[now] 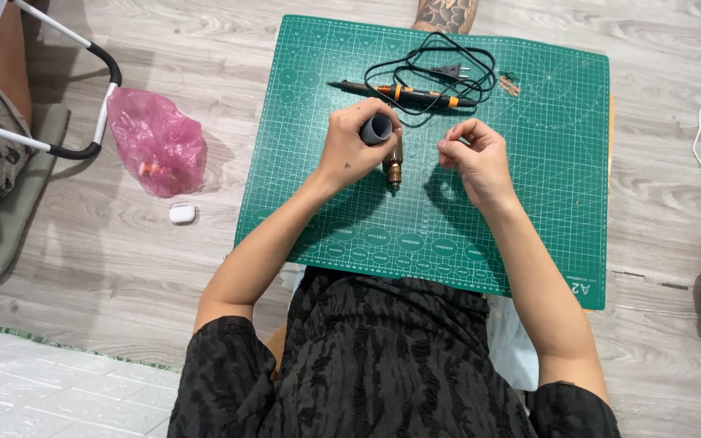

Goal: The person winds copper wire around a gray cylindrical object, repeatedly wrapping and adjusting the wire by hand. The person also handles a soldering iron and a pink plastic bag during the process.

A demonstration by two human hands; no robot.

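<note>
Rotary tool [389, 154] clenched in left hand [350, 150], long axis pointing toward body; right hand [474, 158] just beside, fingertips pinched, contents unclear.

Between the fingers of the left hand [349, 148] a rotary tool [384, 142] is showing a matt grey plastic body and a dull, coppery metal tip below the fingertips. Beyond the fingers a soldering iron [403, 92] is showing glossy black and orange plastic, with a smooth black cord [440, 61]. Under both hands the cutting mat [545, 203] is looking matt green and rubbery.
</note>
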